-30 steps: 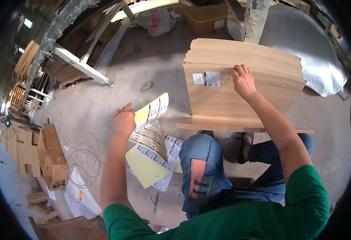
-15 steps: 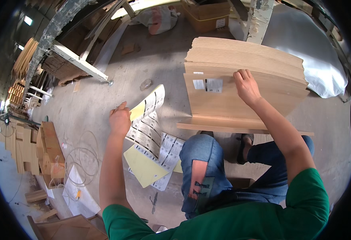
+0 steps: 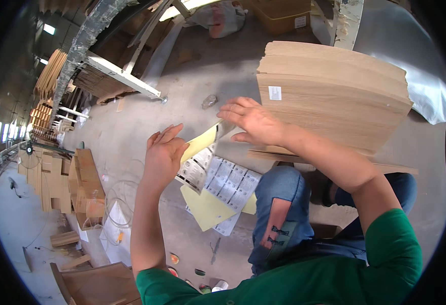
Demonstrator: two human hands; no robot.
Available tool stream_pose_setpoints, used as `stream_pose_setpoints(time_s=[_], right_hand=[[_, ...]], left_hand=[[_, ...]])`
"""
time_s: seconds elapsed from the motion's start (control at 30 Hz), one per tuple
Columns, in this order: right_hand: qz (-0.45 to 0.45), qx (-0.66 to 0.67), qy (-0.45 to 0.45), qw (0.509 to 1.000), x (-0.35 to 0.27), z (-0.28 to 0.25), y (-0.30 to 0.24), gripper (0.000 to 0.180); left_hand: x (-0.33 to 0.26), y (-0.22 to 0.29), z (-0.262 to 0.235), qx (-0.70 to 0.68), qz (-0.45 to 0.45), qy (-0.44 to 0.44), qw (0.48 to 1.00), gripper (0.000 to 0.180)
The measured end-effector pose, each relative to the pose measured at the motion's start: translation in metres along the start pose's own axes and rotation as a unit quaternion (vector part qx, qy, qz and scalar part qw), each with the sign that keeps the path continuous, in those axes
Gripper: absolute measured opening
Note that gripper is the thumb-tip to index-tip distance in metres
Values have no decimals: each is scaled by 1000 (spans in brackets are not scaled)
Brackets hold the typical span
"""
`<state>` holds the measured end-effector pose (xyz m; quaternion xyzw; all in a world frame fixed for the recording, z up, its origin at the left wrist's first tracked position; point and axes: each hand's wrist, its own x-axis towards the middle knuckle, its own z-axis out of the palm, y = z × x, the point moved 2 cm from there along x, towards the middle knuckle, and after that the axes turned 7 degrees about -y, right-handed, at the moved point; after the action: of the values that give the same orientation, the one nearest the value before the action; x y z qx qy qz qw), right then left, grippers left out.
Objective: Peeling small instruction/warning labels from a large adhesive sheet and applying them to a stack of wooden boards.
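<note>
The stack of wood-grain panels [image 3: 335, 101] is the landmark here, its uppermost face bearing a small white printed label [image 3: 275, 93] near the left edge. To the left of the stack, the person's left hand [image 3: 166, 155] has its grip closed on a curled label sheet [image 3: 197, 168], printed on one face and yellow on the other. Between that hand and the stack, the right hand [image 3: 258, 124] reaches over to the sheet's free end, fingers bent and thumb apart from them; whether its grip pinches anything there cannot be told, as the fingertips are blurred.

Left of the stack and nearer the person, loose label sheets [image 3: 230, 180] lie overlapping on the concrete floor [image 3: 141, 134], some with yellow side up, just beside the denim-covered knee [image 3: 284, 188]. A crumpled piece of clear plastic [image 3: 209, 101] lies left of the stack. Beyond the stack stand a paint-chipped post [image 3: 348, 25] and, farther left, a tan box [image 3: 279, 18]. Silvery plastic sheeting [image 3: 403, 56] spreads behind the stack's right side.
</note>
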<state>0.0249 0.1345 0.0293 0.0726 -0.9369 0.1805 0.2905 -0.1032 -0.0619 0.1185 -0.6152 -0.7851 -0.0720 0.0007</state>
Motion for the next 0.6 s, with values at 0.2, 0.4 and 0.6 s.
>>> stream_pose_setpoints(time_s=[0.2, 0.4, 0.6], right_hand=[[-5, 75, -32, 997, 6, 28, -1, 26], [16, 159, -85, 983, 8, 12, -4, 25], [-10, 134, -103, 986, 7, -4, -4, 20]], left_hand=[[-6, -16, -12, -212, -109, -49, 970, 14], [10, 31, -4, 292, 26, 132, 947, 21], [29, 30, 19, -150, -55, -70, 985, 21]])
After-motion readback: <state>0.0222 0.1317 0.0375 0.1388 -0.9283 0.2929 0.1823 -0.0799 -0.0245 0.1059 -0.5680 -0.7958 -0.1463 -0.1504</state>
